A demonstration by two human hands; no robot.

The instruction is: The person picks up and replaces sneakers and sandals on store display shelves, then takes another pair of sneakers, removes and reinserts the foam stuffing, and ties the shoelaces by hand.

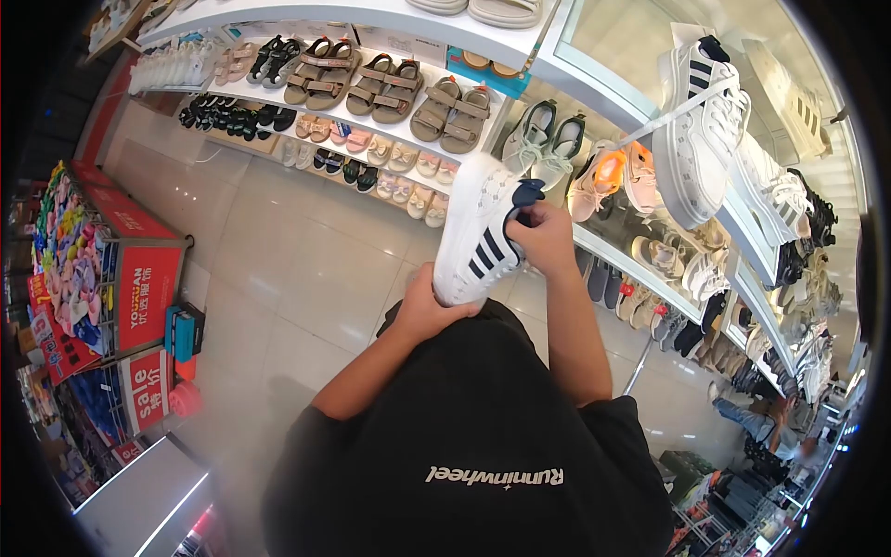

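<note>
White shoe (467,243) with three black stripes on its side is held in both hands, in front of the wearer's black T-shirt (464,408) and above the pale tiled floor (311,278). Left hand (432,308) is clamped around the lower end of the shoe in view, supporting it. Right hand (546,239) is closed on the collar edge, below a dark blue tab (529,192); exact fingertip contact inside the opening cannot be determined. Shoe stands tilted, its sole facing the left of the view.

Beyond the shoe, brown strapped sandals (380,90) line a white shelf, with smaller footwear on the tiers beneath. To the right, a second striped white shoe (682,139) is near the upper shelving. At far left, a red sale sign (147,388) is mounted below a display of colourful small items (70,251). Another person (775,429) is well apart, at lower right.
</note>
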